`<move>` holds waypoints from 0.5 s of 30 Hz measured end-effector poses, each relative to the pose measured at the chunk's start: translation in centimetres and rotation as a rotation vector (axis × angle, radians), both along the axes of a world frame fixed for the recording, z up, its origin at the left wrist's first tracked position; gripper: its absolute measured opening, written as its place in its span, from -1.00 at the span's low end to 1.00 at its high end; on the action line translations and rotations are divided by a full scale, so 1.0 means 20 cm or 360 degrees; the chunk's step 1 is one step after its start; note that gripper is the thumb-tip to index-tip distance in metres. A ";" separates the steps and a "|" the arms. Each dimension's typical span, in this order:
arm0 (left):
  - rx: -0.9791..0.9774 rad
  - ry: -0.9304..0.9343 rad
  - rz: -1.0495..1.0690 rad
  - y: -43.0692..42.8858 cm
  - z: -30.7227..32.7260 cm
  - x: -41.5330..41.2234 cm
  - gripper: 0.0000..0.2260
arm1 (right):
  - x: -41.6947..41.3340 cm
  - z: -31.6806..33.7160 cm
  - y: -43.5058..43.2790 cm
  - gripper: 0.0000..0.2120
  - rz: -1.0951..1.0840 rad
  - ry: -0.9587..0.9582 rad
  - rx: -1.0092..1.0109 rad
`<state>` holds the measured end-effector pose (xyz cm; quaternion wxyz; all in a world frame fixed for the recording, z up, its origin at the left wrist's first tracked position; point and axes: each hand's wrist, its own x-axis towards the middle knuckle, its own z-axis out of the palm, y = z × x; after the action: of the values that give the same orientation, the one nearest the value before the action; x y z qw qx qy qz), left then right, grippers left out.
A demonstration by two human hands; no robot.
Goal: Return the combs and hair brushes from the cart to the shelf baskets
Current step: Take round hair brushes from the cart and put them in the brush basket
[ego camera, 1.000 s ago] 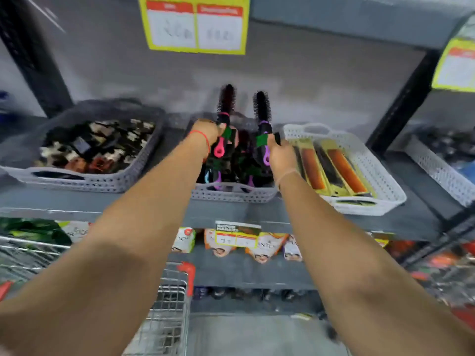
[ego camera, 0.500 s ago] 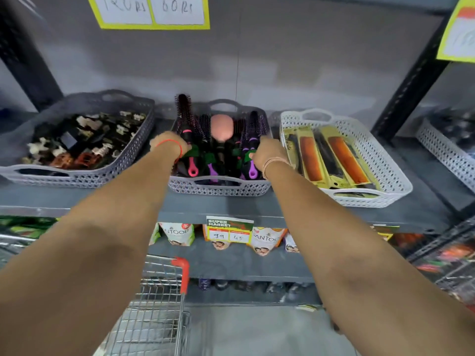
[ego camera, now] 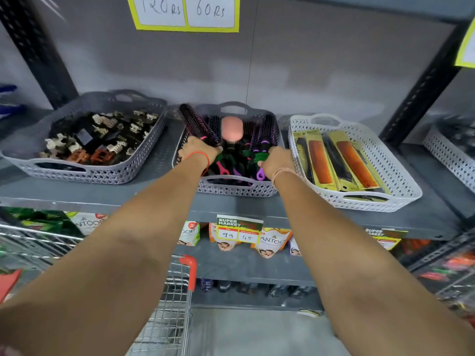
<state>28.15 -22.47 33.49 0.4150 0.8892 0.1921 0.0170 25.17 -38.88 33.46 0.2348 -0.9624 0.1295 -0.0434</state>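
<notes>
A grey middle basket (ego camera: 237,188) on the shelf holds several round hair brushes and a pink paddle brush (ego camera: 232,129). My left hand (ego camera: 199,151) is inside the basket, closed around the pink-handled round brush (ego camera: 196,125), which leans on the basket's left side. My right hand (ego camera: 276,163) is closed on the purple-handled round brush (ego camera: 266,131) that lies in the basket's right side. A white basket (ego camera: 401,186) to the right holds packaged combs (ego camera: 334,156).
A grey basket (ego camera: 84,173) of hair clips stands at the left. The wire cart (ego camera: 177,291) with a red handle corner is below, in front of the lower shelf. Dark shelf uprights rise at both sides. Price tags hang on the shelf edge.
Both hands have lowered the two round brushes from upright above the basket down into it. The brushes now lie among the others.
</notes>
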 end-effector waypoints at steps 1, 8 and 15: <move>-0.0096 -0.0047 0.0063 -0.02 -0.01 0.00 -0.38 | 0.00 0.00 0.00 -0.71 -0.0006 -0.0040 0.0064; -0.0689 -0.0545 0.0275 0.01 0.00 0.04 -0.64 | 0.00 0.01 -0.04 -0.65 -0.0262 -0.0339 0.0714; -0.1132 -0.0182 0.0024 -0.04 0.10 0.09 -0.76 | -0.01 0.01 -0.05 -0.76 -0.0485 -0.0469 0.1155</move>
<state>30.02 -23.19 35.42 0.7083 0.6854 0.1691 0.0020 25.05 -39.81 33.70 0.5654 -0.7707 0.2422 -0.1664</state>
